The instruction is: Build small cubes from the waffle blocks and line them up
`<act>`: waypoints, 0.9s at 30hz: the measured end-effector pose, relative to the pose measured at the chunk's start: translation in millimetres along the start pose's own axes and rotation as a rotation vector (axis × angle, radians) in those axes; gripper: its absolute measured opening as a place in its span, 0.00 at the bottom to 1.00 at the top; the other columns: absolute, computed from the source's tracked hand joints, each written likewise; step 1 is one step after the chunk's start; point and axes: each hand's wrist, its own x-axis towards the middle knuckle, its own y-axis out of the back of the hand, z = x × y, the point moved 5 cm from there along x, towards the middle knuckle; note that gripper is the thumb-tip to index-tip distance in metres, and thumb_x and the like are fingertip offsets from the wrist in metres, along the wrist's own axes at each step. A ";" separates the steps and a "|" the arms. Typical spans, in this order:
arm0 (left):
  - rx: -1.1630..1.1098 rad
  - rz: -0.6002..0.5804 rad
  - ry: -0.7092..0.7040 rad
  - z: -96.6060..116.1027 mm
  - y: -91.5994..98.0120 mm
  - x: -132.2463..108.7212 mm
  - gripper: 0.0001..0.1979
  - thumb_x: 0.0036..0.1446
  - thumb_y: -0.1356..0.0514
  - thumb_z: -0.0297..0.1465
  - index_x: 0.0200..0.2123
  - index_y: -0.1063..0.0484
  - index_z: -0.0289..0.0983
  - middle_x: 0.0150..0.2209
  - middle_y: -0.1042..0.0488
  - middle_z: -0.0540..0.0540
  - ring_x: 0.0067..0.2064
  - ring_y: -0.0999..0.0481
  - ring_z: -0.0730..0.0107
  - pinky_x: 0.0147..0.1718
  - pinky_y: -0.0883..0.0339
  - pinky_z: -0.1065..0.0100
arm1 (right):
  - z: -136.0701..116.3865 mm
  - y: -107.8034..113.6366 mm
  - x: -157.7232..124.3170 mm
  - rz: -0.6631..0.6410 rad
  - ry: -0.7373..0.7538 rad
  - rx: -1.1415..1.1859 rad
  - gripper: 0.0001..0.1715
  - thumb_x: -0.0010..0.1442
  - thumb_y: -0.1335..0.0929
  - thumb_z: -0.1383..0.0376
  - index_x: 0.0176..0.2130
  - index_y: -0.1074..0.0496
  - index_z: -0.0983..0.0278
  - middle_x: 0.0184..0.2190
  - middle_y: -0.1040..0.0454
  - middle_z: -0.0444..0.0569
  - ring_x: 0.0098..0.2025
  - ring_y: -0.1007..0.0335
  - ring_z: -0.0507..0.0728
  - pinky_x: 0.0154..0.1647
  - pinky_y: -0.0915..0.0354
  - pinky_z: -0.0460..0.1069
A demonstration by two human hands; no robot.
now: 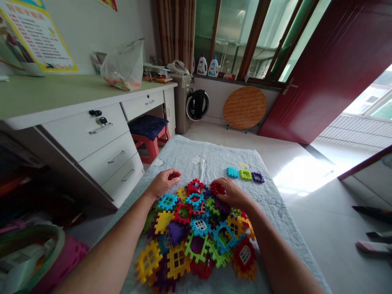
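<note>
A heap of toothed plastic building pieces [177, 232] in red, yellow, blue, green and purple lies on the cloth-covered table [202, 157]. Several have window-like grids or open centres. At the heap's far right edge, my right hand [233, 192] is closed on a red building piece [217, 188], its fingers partly covering it. My left hand [164, 182] rests by the far left edge of the heap, fingers curled together with nothing visible in them. Beyond my right hand, a blue piece [232, 172], a green piece [245, 174] and a purple piece [258, 177] form a row.
To the left stands a desk [92, 104] with drawers, a plastic bag [124, 67] on top. A red stool [150, 145] with a dark cushion is beside it. Farther back are a washing machine [183, 102] and a round wooden tabletop [245, 107]. A pink basket [72, 255] sits at lower left.
</note>
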 end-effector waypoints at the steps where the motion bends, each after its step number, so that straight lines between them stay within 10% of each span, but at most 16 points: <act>1: -0.001 0.000 0.000 -0.1 0.0 0.0 0.15 0.48 0.39 0.38 0.38 0.27 0.35 0.35 0.24 0.46 0.37 0.26 0.65 0.40 0.33 0.64 | -0.1 0.1 0.4 0.002 0.001 -0.001 0.22 0.47 0.34 0.73 0.44 0.30 0.61 0.41 0.30 0.49 0.44 0.36 0.56 0.48 0.41 0.53; 27: 0.001 0.015 -0.012 -0.9 0.7 0.1 0.16 0.47 0.39 0.39 0.37 0.26 0.36 0.34 0.23 0.45 0.36 0.25 0.64 0.40 0.32 0.63 | 29.4 -1.8 0.5 0.165 -0.117 -0.212 0.21 0.49 0.31 0.62 0.44 0.31 0.63 0.39 0.31 0.51 0.41 0.37 0.58 0.44 0.42 0.53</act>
